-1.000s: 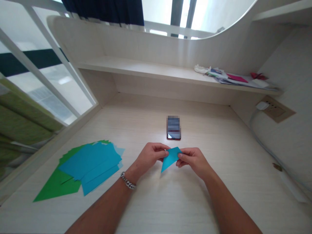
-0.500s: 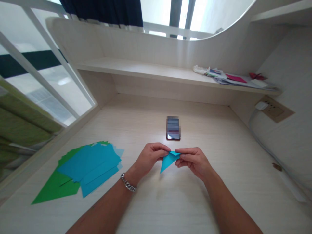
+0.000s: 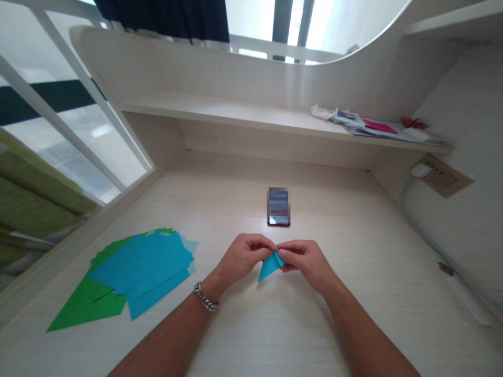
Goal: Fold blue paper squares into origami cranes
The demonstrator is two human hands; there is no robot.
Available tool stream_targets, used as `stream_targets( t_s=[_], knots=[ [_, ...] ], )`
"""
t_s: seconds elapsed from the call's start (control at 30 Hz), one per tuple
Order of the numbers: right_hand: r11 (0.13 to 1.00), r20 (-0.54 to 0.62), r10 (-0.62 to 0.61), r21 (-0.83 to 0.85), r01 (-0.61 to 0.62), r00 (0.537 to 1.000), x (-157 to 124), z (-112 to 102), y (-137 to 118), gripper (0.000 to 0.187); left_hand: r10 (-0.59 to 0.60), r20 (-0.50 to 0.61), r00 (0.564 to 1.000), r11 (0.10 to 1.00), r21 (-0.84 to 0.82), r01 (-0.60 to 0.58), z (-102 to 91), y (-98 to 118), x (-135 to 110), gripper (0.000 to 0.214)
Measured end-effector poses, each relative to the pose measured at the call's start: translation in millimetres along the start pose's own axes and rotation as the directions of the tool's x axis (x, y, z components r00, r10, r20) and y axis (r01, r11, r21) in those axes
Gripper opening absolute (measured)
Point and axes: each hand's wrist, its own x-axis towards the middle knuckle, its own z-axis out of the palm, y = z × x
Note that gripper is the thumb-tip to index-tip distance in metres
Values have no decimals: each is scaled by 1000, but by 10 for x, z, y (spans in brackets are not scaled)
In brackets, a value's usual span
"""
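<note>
Left hand and right hand both pinch folded blue paper; uneven pressure could skew it, a slip reopen it.

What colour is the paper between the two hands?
The paper is bright blue; it shows best in the head view.

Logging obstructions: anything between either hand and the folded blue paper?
Nothing visible: the left hand and right hand both grip the folded blue paper directly. The phone lies beyond them; the blue and green sheets lie off to the left.
</note>
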Motion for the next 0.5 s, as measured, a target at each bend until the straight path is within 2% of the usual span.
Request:
stream_targets(
  t_s=[0.17,0.5],
  knots=[
    [999,-44,-26,-27,25,999,33,1,65,31,1,49,999,998,-70,3,3,-25,11,15],
    [998,-69,-44,-37,42,997,20,20,51,30,-45,14,999,988,-144,47,27,-26,18,16]
  ],
)
